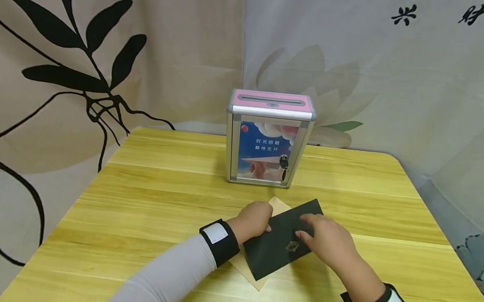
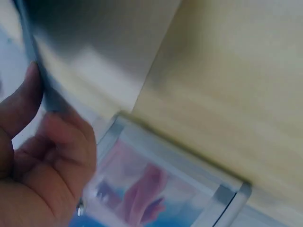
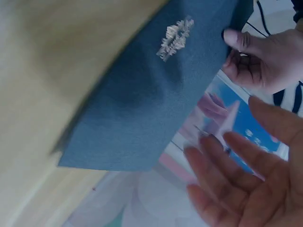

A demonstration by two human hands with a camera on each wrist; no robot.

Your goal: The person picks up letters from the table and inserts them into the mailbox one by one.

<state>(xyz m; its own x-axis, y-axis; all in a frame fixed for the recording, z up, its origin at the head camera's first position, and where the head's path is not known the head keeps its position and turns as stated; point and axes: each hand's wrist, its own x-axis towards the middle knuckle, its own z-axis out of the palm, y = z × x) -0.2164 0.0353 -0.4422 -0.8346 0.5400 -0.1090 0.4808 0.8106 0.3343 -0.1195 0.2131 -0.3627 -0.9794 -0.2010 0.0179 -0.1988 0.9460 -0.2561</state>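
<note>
Pinching one dark envelope (image 1: 278, 246) over one tan envelope (image 1: 279, 205), the left hand (image 1: 254, 220) is near the right hand (image 1: 332, 238), loosely spread.

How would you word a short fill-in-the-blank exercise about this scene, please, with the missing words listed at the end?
1. The person's ____ hand pinches the dark card.
2. The slot is set in the ____ top of the box.
3. The lock is on the ____ of the box, facing the person.
4. Each black wristband has a ____ patch.

Missing words: left; pink; front; white.
</note>
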